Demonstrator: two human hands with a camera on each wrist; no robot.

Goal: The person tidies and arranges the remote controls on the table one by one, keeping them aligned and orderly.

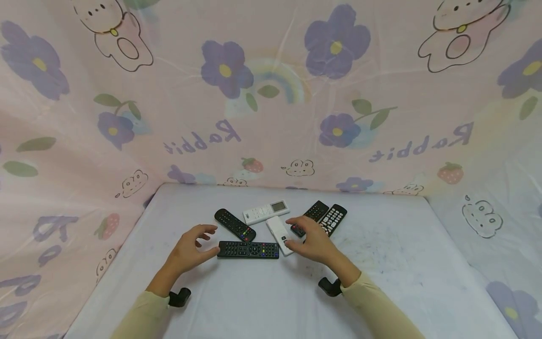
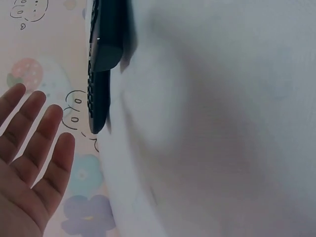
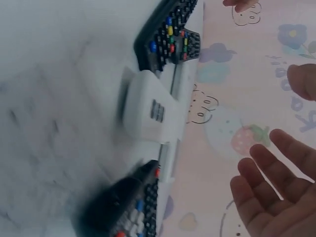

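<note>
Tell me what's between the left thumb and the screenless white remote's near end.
The horizontal black remote, spanning nearly that whole stretch in the head view.

The left sleeve (image 1: pixel 141 314) and right sleeve (image 1: pixel 378 306) were plain and pale yellowish. A black, elbow-shaped fitting (image 1: pixel 180 297) sat beside the former, a similar black piece (image 1: pixel 329 287) beside the latter. Left hand (image 1: pixel 188 250) and right hand (image 1: pixel 314 241) were bare.
</note>
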